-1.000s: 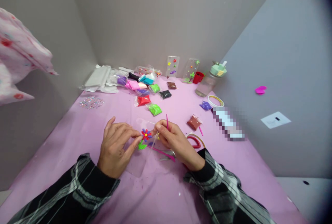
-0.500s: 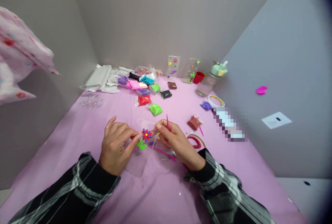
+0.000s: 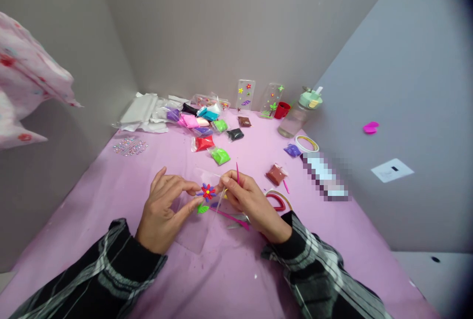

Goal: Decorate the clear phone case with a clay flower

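Observation:
A clear phone case [image 3: 192, 241] is held tilted above the table, its upper right edge pinched by my right hand [image 3: 242, 197]. A thin pink modelling tool [image 3: 238, 173] also sticks up from between that hand's fingers. On the case sits a clay flower [image 3: 208, 191] with red and purple petals and a yellow centre, above green clay leaves [image 3: 202, 208]. My left hand [image 3: 166, 206] has its thumb and index finger apart at the flower's left edge, close to or touching the petals. Beneath the case lie a magenta tool [image 3: 231, 216] and scissors with red handles [image 3: 277, 202], partly hidden.
Bags of coloured clay, such as green [image 3: 220, 155], red [image 3: 203, 143] and brown [image 3: 276, 175], lie beyond my hands. Two decorated cases [image 3: 245, 93] lean on the back wall. A water bottle [image 3: 297, 114], tape roll [image 3: 307, 143] and pixelated phone [image 3: 325, 174] stand right; rhinestones [image 3: 130, 146] lie left.
My left thumb and index finger have spread apart around the flower's left side, and the thumb has moved lower, over the leaf stem. My right hand keeps its place on the case.

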{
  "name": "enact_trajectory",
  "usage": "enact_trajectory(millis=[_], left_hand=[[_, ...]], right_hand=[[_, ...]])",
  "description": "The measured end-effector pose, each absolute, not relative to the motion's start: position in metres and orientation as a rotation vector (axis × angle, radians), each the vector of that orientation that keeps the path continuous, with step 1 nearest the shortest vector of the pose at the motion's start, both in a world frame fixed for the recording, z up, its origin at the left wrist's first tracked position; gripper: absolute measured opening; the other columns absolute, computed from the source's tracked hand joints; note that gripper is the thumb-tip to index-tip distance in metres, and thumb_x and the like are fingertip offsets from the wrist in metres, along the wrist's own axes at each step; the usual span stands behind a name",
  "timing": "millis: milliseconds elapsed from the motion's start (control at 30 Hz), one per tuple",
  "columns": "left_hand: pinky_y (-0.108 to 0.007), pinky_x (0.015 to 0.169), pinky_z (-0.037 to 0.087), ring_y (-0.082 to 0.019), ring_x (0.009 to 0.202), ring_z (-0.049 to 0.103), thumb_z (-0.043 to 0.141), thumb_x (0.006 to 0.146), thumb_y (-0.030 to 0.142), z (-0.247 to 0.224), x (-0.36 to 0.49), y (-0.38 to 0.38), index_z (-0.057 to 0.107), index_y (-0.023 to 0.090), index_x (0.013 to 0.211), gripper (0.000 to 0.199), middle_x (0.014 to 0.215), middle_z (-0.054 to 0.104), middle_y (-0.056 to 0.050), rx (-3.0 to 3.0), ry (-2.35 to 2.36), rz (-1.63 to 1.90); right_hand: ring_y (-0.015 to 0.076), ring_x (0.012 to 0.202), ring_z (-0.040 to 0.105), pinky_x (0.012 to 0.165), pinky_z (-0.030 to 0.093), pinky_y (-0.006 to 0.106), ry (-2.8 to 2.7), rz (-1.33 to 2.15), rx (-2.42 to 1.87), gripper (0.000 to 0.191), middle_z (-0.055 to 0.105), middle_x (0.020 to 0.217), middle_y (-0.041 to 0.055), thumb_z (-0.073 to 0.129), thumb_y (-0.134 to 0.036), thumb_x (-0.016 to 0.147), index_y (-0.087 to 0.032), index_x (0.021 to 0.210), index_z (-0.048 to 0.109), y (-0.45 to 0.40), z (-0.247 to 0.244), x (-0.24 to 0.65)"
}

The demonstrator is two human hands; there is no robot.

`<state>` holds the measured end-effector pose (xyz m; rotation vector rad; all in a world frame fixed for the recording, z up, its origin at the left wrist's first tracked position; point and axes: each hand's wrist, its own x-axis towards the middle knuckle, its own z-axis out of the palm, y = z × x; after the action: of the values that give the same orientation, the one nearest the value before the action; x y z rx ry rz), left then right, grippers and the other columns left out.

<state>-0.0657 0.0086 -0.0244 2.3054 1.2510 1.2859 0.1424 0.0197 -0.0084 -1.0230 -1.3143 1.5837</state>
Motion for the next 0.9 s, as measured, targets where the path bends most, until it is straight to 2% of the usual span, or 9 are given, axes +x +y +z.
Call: enact_trajectory(millis=[467,900], left_hand=[[-0.056,0.112,0.026,-0.021,0.085,0.06,0.064,0.091,0.016,-0.0231,-0.0659,0.0105,0.068,0.023,0.093,0.009,0.083,0.071,-0.001,2.379,1.229,1.25],[-0.055,0.111,0.029,-0.022,0.083,0.06,0.061,0.092,0.023,-0.0233,-0.0665,0.0114,0.066,0.025,0.087,0.007,0.08,0.069,0.0,2.352,1.326,1.264]], right_hand=[[0.0058,0.042,0.018,0.04,0.012,0.021,-1.29,1.59,-1.035,0.026,0.031,0.049,-0.0122,0.054,-0.039,0.097,-0.018,0.082,0.052,0.0186,-0.0039,0.1417],[0.0058,0.042,0.019,0.041,0.013,0.021,-1.313,1.58,-1.051,0.029,0.029,0.05,-0.0119,0.054,-0.043,0.096,-0.018,0.083,0.054,0.018,-0.0053,0.1426]])
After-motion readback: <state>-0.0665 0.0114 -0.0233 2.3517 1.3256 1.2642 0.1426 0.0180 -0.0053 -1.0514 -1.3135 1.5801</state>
